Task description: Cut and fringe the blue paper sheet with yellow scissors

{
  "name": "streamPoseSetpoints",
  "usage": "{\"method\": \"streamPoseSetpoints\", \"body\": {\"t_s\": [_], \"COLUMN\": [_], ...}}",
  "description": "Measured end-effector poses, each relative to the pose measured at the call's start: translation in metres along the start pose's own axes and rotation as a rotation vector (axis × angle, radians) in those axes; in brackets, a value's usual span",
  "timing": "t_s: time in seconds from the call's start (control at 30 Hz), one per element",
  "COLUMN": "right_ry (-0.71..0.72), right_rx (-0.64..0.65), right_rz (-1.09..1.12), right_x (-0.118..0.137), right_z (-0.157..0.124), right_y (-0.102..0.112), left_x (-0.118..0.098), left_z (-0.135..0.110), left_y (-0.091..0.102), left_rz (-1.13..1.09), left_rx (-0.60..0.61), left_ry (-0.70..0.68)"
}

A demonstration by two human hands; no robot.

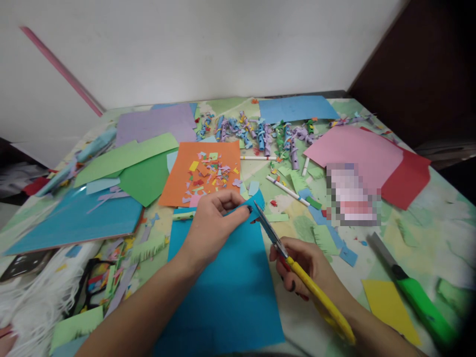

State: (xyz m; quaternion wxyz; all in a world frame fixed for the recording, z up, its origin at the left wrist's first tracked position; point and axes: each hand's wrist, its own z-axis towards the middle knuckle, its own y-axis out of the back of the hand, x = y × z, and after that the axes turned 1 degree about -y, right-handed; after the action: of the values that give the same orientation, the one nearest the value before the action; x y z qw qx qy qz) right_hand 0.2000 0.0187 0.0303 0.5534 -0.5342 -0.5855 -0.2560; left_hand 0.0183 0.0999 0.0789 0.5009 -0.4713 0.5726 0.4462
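Between thumb and fingers, my left hand pinches a small piece of blue paper whose far edge looks cut into a fringe. My right hand is wrapped round scissors with yellow handles. The blades point up and left, and their tips meet the blue piece. Below both hands lies a large blue sheet. Just beyond my left hand is an orange sheet strewn with small coloured paper scraps.
Several decorated paper rolls line the back. A green-handled knife and yellow paper lie right, near a blurred-out rectangular object. Pink paper lies behind. White cord and black-framed glasses are left.
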Motion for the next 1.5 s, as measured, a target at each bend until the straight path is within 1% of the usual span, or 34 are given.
{"method": "streamPoseSetpoints", "body": {"t_s": [0.27,0.6,0.73,0.97,1.13,1.27,1.5], "right_ry": [0.005,-0.007,-0.015,-0.001,0.01,0.017,-0.015], "right_rx": [-0.002,-0.069,-0.077,-0.012,0.021,0.021,0.014], "right_rz": [0.012,-0.063,-0.078,-0.028,-0.019,-0.003,-0.002], "right_x": [0.0005,0.0019,0.0003,0.0011,0.0017,0.0019,0.002], "right_z": [0.001,0.0011,0.0018,-0.0011,-0.0011,-0.0012,0.0001], "right_y": [0.0001,-0.0004,-0.0002,-0.0008,-0.0011,-0.001,0.0001], "left_x": [0.0013,0.0003,0.0006,0.0014,0.001,0.0003,-0.0003], "left_z": [0.0,0.0005,0.0006,0.0006,0.0007,0.0008,0.0007], "left_y": [0.0001,-0.0008,-0.001,0.0006,0.0002,-0.0007,-0.0004], "left_rz": [-0.01,-0.011,-0.012,0.0,0.011,0.01,-0.001], "left_rx": [-0.011,-0.01,-0.014,0.002,-0.004,-0.016,-0.02], "left_ry": [0.017,0.032,0.032,0.016,0.031,0.03,0.029]}}
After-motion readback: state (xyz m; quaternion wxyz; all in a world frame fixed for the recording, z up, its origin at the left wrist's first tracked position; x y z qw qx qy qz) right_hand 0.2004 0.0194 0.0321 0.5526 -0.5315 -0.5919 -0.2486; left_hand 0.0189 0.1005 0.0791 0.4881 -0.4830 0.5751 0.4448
